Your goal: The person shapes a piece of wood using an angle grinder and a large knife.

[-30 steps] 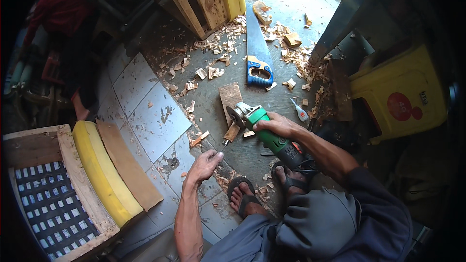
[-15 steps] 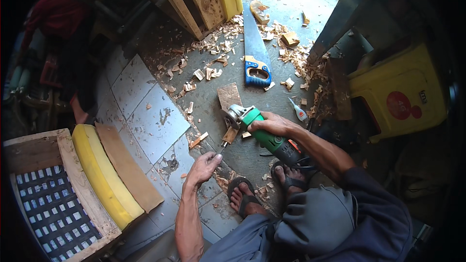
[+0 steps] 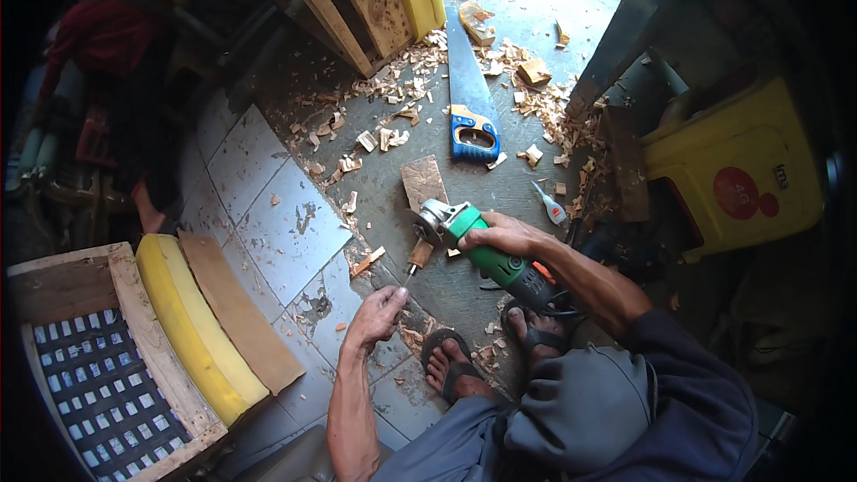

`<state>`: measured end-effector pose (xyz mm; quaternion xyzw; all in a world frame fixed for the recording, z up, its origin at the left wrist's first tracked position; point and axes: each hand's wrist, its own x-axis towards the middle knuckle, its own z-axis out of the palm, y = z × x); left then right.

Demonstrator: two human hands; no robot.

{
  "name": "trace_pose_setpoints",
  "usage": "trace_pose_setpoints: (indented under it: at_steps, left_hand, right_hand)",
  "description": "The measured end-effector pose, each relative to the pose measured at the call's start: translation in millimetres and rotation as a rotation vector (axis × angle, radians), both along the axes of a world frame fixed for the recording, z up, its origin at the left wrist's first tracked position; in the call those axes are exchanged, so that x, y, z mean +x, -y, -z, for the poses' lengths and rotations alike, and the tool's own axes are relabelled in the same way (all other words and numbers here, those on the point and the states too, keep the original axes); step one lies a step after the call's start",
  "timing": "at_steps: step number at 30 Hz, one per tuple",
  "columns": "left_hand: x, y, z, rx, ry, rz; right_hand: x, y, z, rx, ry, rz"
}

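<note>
Left of the grinder (image 3: 496,255), webbing (image 3: 111,383) spans a frame (image 3: 166,350).

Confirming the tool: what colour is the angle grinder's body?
The angle grinder's body is green with a dark rear, clearest in head view.

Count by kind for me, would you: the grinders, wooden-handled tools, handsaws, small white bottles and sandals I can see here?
Green angle grinder: 1, in the right hand
Wooden-handled tool: 1, its thin metal shaft in the left hand
Handsaw: 1, on the floor
White bottle: 1
Sandals: 2, worn
Total: 6
</note>
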<state>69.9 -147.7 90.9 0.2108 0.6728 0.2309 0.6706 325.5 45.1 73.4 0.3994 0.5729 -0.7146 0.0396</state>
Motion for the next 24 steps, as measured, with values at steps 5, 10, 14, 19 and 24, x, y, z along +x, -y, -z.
trace_pose_setpoints:
  at_steps: [5, 10, 14, 19, 24]
  left_hand:
    - [-1.0, 2.0, 0.4, 0.015, -0.006, 0.004]
    - [0.4, 1.9, 2.3, 0.018, 0.046, -0.025]
    - [-2.1, 3.1, 3.4, 0.022, 0.07, -0.054]
    - [-3.3, 6.4, 5.6, 0.033, 0.073, -0.057]
    - [-1.4, 7.2, 7.4, 0.032, 0.067, -0.09]
  right_hand:
    - [-3.0, 6.3, -9.5, 0.009, -0.004, 0.111]
    - [0.5, 4.7, -4.2, 0.028, -0.018, 0.068]
    - [-1.7, 4.2, -6.8, 0.015, -0.023, 0.075]
    - [-1.9, 5.9, -12.4, -0.061, -0.064, 0.124]
    - [-2.2, 3.5, -11.3, -0.068, -0.036, 0.123]
